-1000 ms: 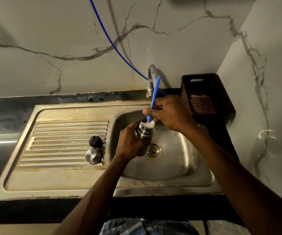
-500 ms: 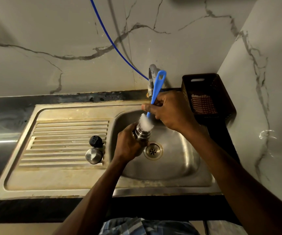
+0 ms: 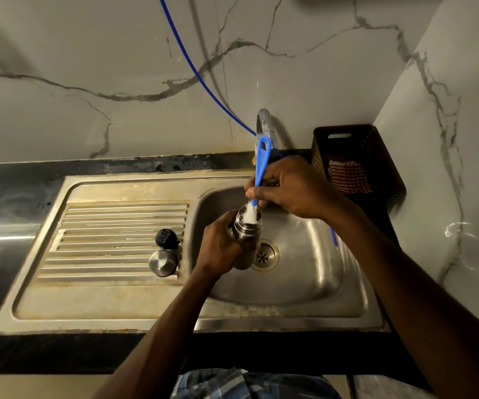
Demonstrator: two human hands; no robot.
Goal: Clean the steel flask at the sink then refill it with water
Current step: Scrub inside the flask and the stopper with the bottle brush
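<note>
My left hand point(image 3: 221, 249) grips the steel flask point(image 3: 245, 237) by its body and holds it tilted over the sink basin point(image 3: 304, 269), above the drain point(image 3: 264, 255). My right hand point(image 3: 290, 188) pinches the blue handle of a bottle brush point(image 3: 261, 159). The brush's white bristles point(image 3: 249, 215) sit in the flask's open mouth. The flask's black stopper point(image 3: 165, 238) and steel cup lid point(image 3: 162, 262) stand on the draining board point(image 3: 111, 240), left of the basin.
A steel tap point(image 3: 264, 122) rises behind the basin, with a blue hose point(image 3: 198, 70) running up the marble wall. A dark plastic basket point(image 3: 356, 159) holding a checked cloth point(image 3: 347, 177) stands in the right corner. The black counter edge point(image 3: 59, 352) runs along the front.
The brush rose out of the flask mouth half a second ago, then went back down so its bristles sit in the mouth again. My left hand kept its grip on the flask.
</note>
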